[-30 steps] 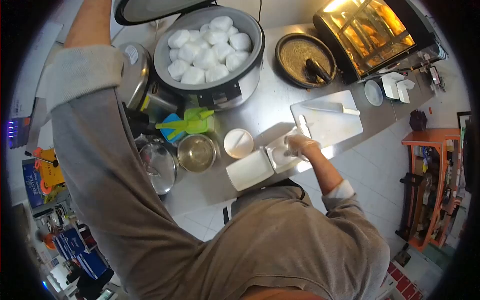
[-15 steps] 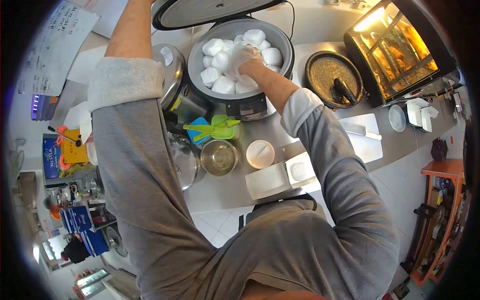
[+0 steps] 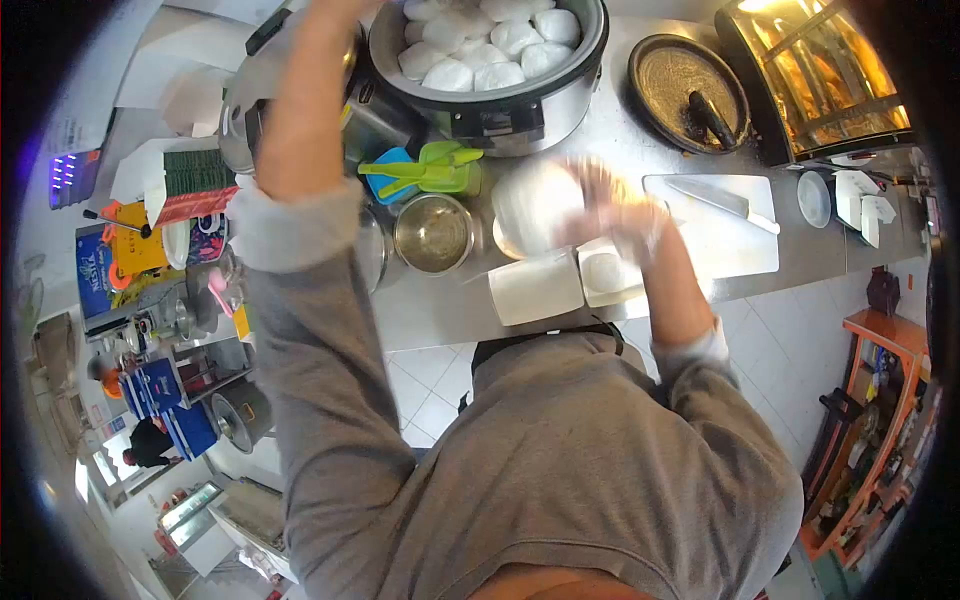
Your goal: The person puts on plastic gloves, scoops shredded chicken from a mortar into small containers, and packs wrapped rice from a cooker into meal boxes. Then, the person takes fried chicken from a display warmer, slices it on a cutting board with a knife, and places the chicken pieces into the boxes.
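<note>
My right hand [image 3: 615, 205], smeared by motion and in a clear plastic glove, grips a rounded white rice bundle [image 3: 535, 208] over the counter. Beneath it are a small white round tub [image 3: 503, 242], partly covered, and an open white takeaway box [image 3: 535, 288] with a pale round shape in one half. Several similar plastic-wrapped rice bundles [image 3: 497, 76] fill the large rice cooker [image 3: 490, 125]. My left forearm reaches up past the cooker's left side. The fingers of my left hand [image 3: 345, 8] are cut off by the top edge, so their hold is hidden.
A knife [image 3: 725, 202] lies on a white cutting board [image 3: 725, 245] at right. Behind are a stone mortar [image 3: 660, 85] with pestle and a lit food warmer [image 3: 815, 80]. A metal bowl [image 3: 434, 234] and green scoops [image 3: 430, 170] sit left of the tub.
My right hand has left the cooker with a rice bundle, coming down toward the takeaway box. The view has tilted down, and the raised cooker lid is out of frame.
</note>
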`<state>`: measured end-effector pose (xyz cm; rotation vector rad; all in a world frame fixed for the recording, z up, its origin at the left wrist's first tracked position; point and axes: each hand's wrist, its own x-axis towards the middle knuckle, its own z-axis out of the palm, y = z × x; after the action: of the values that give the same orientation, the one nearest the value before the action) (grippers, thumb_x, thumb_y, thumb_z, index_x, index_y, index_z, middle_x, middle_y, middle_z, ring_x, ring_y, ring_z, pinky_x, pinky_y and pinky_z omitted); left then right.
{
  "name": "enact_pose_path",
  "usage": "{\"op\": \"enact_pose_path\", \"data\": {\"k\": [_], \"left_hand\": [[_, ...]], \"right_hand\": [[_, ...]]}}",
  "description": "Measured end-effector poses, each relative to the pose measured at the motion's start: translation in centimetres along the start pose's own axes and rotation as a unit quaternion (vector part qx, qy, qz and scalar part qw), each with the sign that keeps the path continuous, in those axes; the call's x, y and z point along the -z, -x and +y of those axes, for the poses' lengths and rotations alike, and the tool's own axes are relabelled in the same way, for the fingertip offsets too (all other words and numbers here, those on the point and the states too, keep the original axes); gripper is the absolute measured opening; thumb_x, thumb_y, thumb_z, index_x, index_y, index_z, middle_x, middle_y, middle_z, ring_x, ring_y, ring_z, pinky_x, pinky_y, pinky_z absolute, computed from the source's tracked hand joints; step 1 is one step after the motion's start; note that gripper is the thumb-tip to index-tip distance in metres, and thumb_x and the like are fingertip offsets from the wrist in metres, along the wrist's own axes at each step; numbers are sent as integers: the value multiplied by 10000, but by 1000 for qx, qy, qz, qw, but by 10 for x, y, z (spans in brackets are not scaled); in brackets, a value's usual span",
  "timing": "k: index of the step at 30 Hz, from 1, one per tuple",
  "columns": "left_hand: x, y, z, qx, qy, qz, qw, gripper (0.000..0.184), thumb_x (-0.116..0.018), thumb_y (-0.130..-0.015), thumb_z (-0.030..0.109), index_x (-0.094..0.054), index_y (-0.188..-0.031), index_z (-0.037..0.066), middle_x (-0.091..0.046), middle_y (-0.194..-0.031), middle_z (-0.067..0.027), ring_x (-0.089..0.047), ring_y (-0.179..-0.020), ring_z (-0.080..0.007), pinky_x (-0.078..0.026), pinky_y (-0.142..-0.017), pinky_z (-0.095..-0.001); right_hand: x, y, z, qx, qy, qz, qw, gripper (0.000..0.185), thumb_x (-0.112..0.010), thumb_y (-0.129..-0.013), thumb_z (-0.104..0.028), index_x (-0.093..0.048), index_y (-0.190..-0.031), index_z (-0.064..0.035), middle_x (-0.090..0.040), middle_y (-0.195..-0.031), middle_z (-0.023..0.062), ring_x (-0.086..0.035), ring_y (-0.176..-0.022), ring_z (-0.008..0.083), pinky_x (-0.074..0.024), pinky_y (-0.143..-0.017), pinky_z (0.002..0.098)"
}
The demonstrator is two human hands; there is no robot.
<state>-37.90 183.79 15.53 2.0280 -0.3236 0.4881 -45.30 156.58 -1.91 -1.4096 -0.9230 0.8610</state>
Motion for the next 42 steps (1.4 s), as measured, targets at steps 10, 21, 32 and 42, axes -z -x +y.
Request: {"op": "enact_pose_path", "data": {"k": [10,21,32,42], "left_hand": [[0,197,-93,-159,-329,178,914,732,-831,-636,485,-588,-1216,109,-594,-1194,-71,-498,-1178,-248,-226,-1050,-435],[202,264,-183,118,-49,161,979,702,-708,-860,176,-315,-1410,-12,-625,-1106,-175,-576,-1052,-202,-406,-970,-327],[290,138,-107,-48,24,160,986,929,-836,-673,388,-384,-1436,110,-651,-1054,-205,-609,-1030,-287,-428,-955,-395],[381,10,-93,-34,-123,125,984,1134,-898,-560,415,-327,-1390,-106,-559,-1221,-292,-540,-1151,-352,-414,-1001,-376]], "right_hand": [[-193,52,323,-277,268,44,922,509,-763,-749,-334,-628,-1121,-14,-675,-960,139,-651,-808,294,-527,-732,365],[-242,28,178,-329,462,316,761,268,-699,-798,-262,-574,-801,-25,-635,-765,187,-627,-740,369,-484,-682,475],[-186,-226,-18,85,494,381,777,125,-697,-832,-128,-624,-827,-28,-644,-792,130,-626,-747,318,-482,-682,414],[-122,-531,24,-242,452,-206,834,520,-754,-649,-387,-693,-1084,-108,-660,-1096,161,-616,-998,310,-466,-862,438]]}}
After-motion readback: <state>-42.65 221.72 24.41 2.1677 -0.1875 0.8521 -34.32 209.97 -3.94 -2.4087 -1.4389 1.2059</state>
